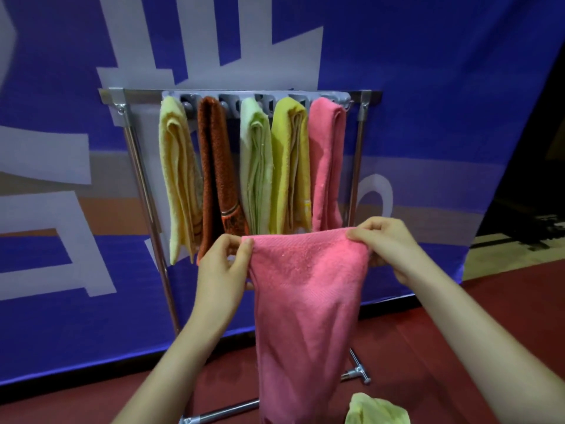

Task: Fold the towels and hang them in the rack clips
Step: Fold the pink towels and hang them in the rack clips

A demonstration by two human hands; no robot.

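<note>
The floor (pixel 428 332) is dark red, and behind it a blue banner (pixel 428 117) with white shapes covers the wall. Before the banner stands a metal rack (pixel 146 191) with a grey clip bar (pixel 229 101). Five folded towels hang in it, the last one a pink hanging towel (pixel 325 160). The pink towel (pixel 305 295) is in the air before the rack. The left hand (pixel 226 264) pinches its upper left corner and the right hand (pixel 388 246) pinches its upper right corner, so it hangs down between them. A yellow-green towel (pixel 376 408) lies low on the right.
</note>
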